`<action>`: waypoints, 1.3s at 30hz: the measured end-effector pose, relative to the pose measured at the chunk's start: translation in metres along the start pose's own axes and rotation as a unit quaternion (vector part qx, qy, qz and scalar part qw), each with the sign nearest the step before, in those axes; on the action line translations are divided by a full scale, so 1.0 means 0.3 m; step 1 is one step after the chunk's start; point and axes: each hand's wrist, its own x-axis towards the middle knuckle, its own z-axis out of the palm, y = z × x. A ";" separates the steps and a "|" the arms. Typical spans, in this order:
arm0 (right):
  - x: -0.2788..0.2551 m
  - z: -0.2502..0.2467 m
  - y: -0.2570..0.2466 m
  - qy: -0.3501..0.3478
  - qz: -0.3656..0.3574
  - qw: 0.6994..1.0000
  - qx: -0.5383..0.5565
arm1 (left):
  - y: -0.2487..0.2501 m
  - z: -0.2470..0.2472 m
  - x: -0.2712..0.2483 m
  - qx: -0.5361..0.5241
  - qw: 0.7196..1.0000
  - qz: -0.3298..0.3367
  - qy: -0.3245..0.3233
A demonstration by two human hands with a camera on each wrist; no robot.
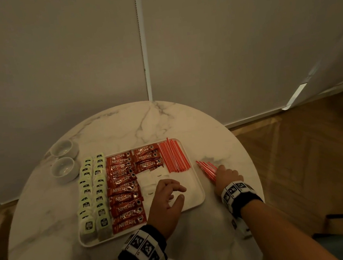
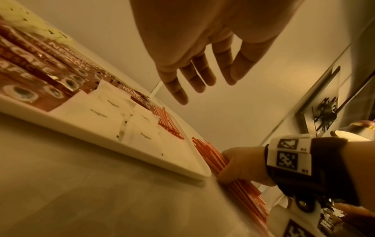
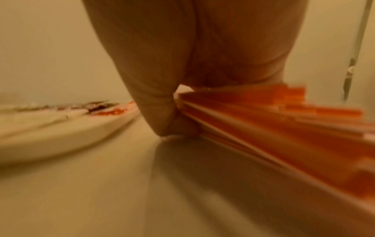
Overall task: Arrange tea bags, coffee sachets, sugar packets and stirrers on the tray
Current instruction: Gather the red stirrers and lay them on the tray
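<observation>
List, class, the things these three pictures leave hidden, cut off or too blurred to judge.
- Right hand: head view shows only its back, so the fingers on the loose stirrers are hidden.
- Right wrist view: motion blur smears the stirrers; no count possible.
- Sugar packets: the left hand covers some in the head view.
- Tea bags: labels too small to read.
- Tray: cut off by the left wrist view's edge.

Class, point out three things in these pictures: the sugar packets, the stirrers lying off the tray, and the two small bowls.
sugar packets [image 2: 113, 112]: left wrist view, face of a white packet.
stirrers off the tray [image 1: 207, 169]: head view, middle of the bundle.
small bowls [image 1: 63, 168]: head view, inside of the nearer bowl.
</observation>
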 end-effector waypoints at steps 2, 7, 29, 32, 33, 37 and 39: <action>0.001 -0.001 -0.003 0.006 0.001 1.000 0.008 | 0.000 -0.007 -0.002 0.001 1.000 0.004 0.006; 0.000 -0.009 0.008 -0.014 -0.007 0.999 0.046 | -0.014 -0.018 -0.008 0.014 1.000 -0.005 0.008; -0.129 0.032 0.013 -0.018 -0.048 0.995 0.082 | -0.056 0.005 -0.069 0.065 0.995 -0.021 -0.072; -0.151 0.040 0.012 -0.024 -0.056 0.995 0.077 | -0.063 0.005 -0.068 0.079 0.993 -0.025 -0.081; -0.156 0.043 0.015 -0.024 -0.059 0.994 0.086 | -0.064 0.007 -0.069 0.078 0.992 -0.036 -0.088; -0.192 0.047 0.010 -0.016 -0.088 0.981 0.175 | -0.038 0.029 -0.066 0.023 0.985 -0.124 -0.120; -0.216 0.056 -0.001 -0.014 -0.102 0.976 0.191 | -0.031 0.053 -0.057 0.029 0.982 -0.135 -0.129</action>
